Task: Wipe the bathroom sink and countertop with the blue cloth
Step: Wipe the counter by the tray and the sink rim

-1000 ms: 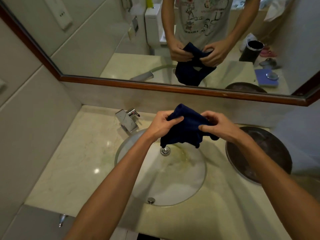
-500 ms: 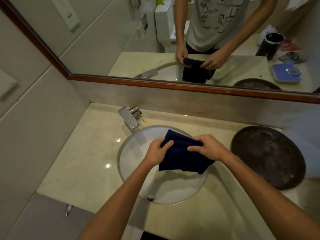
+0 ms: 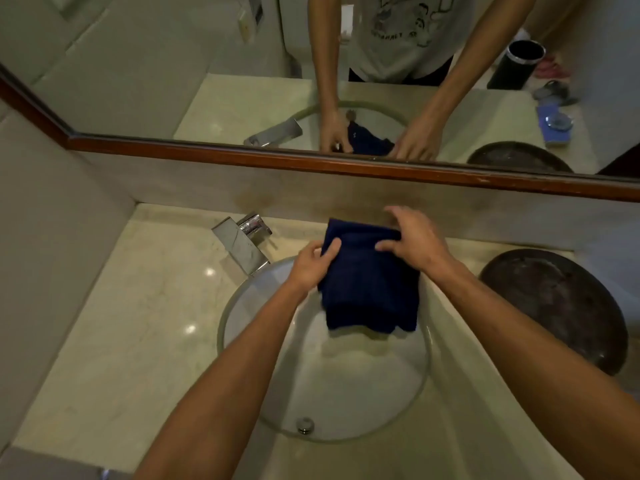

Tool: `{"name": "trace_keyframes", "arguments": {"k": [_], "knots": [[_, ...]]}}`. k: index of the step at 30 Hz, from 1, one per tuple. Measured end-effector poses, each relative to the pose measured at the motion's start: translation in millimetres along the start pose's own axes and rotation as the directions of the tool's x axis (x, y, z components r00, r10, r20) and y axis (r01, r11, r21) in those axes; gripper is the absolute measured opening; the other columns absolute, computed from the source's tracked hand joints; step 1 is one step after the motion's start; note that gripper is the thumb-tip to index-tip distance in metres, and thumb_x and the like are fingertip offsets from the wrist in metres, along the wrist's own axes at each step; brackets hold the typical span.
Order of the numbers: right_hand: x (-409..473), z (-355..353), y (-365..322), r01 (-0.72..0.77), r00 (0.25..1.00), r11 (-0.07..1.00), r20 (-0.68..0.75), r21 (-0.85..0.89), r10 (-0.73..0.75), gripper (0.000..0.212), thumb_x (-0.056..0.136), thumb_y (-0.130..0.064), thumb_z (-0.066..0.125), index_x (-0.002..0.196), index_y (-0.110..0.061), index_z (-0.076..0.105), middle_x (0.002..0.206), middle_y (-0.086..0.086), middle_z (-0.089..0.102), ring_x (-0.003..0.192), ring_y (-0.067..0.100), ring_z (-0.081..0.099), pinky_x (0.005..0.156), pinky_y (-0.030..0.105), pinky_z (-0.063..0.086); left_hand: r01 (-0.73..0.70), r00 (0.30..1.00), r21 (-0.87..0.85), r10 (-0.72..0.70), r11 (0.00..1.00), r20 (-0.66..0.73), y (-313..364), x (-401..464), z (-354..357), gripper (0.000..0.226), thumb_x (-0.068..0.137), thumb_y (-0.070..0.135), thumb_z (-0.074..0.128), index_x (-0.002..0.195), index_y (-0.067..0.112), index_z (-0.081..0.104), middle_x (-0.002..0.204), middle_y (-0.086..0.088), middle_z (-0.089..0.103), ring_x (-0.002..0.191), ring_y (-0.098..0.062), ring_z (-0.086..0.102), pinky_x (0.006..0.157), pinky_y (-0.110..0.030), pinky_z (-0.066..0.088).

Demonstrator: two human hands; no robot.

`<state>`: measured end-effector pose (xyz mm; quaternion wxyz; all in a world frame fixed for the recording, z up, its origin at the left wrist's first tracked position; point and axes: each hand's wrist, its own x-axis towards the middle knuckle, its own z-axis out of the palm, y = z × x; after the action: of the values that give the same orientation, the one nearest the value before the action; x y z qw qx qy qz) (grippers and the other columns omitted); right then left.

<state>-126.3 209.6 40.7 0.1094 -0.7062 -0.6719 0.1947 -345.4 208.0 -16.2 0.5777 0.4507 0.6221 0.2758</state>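
Sink (image 3: 242, 327), nearest the viewer, with tabletop (image 3: 114, 317) at 9 o'clock: neither shows a wiped trail, so wiping appears barely begun. Blue cloth (image 3: 369, 285) hangs over the basin's 12 o'clock rim, left hand (image 3: 311, 265) pinching one edge, right hand (image 3: 414, 242) gripping the other. Faucet (image 3: 242, 245) at 11 o'clock.

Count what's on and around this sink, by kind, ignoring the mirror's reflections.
Hands: 2, left hand and right hand
Blue cloth: 1
Sink: 1
Faucet: 1
Dark round tray: 1
Total: 6
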Motion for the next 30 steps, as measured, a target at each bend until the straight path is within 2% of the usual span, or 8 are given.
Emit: {"name": "trace_keyframes", "arguments": {"k": [2,4,8,11,15,20,25,30], "knots": [[15.2,14.6,-6.9,0.017,0.944,0.995,-0.326,-0.098,-0.048,0.048,0.087,-0.020,0.077,0.131,-0.010,0.060,0.121,0.012,0.061,0.111,0.031,0.057,0.096,0.044,0.049,0.055,0.994,0.137,-0.041,0.989,-0.098,-6.3,30.4,-3.8,0.058,0.091,0.052,0.070,0.128,0.009,0.059,0.114,-0.001,0.065,0.111,-0.020,0.064,0.088,-0.023,0.048],[11.5,45.5,-14.4,0.099,0.888,0.989,-0.440,-0.108,-0.137,0.033,0.091,-0.013,0.069,0.123,-0.009,0.064,0.115,0.011,0.062,0.103,0.031,0.059,0.087,0.045,0.051,0.029,0.976,0.215,0.018,0.976,-0.216,-29.6,36.6,-3.5,0.061,0.091,0.051,0.070,0.132,0.009,0.056,0.126,-0.004,0.063,0.115,-0.019,0.060,0.098,-0.028,0.047],[0.5,125.5,-11.5,0.146,0.959,0.971,-0.214,-0.187,-0.185,0.046,0.096,-0.027,0.063,0.136,-0.005,0.060,0.136,0.015,0.061,0.123,0.036,0.059,0.094,0.048,0.053,-0.097,0.939,0.209,0.159,0.973,-0.306,-86.6,-2.2,3.8,0.022,0.100,0.031,0.060,0.118,0.018,0.063,0.113,0.002,0.065,0.099,-0.013,0.062,0.088,-0.039,0.055],[8.4,155.4,-8.3,0.104,0.991,0.964,-0.058,-0.243,-0.121,0.066,0.099,-0.051,0.049,0.152,-0.011,0.044,0.156,0.012,0.044,0.144,0.032,0.040,0.113,0.048,0.038,-0.053,0.968,0.222,0.105,0.974,-0.229,-124.6,-39.3,-0.4,0.010,0.099,0.024,0.060,0.107,0.026,0.066,0.103,0.012,0.066,0.088,-0.003,0.063,0.079,-0.027,0.053],[31.2,165.3,-16.2,0.089,0.986,0.967,-0.114,-0.237,-0.119,0.068,0.095,-0.057,0.051,0.148,-0.015,0.049,0.149,0.014,0.050,0.137,0.035,0.045,0.110,0.049,0.038,0.018,0.989,0.271,0.023,0.962,-0.149,-162.8,-71.3,-7.0,0.013,0.099,0.017,0.060,0.095,0.026,0.068,0.093,0.013,0.066,0.080,0.000,0.061,0.071,-0.009,0.041],[40.5,174.3,-17.5,0.104,0.973,0.962,-0.176,-0.253,-0.152,0.061,0.101,-0.055,0.045,0.145,-0.014,0.053,0.144,0.015,0.054,0.132,0.036,0.050,0.108,0.049,0.039,0.096,0.993,0.392,-0.062,0.915,-0.097,-187.0,-82.5,2.8,0.015,0.099,0.022,0.056,0.093,0.026,0.069,0.090,0.014,0.067,0.079,-0.002,0.062,0.069,-0.007,0.041],[33.3,170.5,-6.6,0.154,0.959,0.951,-0.190,-0.269,-0.209,0.061,0.105,-0.055,0.034,0.149,-0.015,0.049,0.148,0.012,0.051,0.133,0.033,0.048,0.108,0.046,0.036,0.098,0.994,0.499,-0.065,0.861,-0.085,-194.4,-84.1,22.4,0.021,0.100,0.031,0.050,0.094,0.024,0.069,0.094,0.006,0.069,0.087,-0.013,0.063,0.081,-0.031,0.050],[22.5,160.9,8.6,0.102,0.980,0.968,-0.144,-0.229,-0.137,0.065,0.104,-0.059,0.029,0.152,-0.018,0.044,0.154,0.012,0.044,0.141,0.033,0.040,0.113,0.047,0.030,0.074,0.996,0.514,-0.041,0.854,-0.075,-187.9,-96.7,30.8,0.020,0.096,0.029,0.051,0.086,0.022,0.066,0.090,0.003,0.068,0.082,-0.017,0.064,0.075,-0.033,0.051]]}}
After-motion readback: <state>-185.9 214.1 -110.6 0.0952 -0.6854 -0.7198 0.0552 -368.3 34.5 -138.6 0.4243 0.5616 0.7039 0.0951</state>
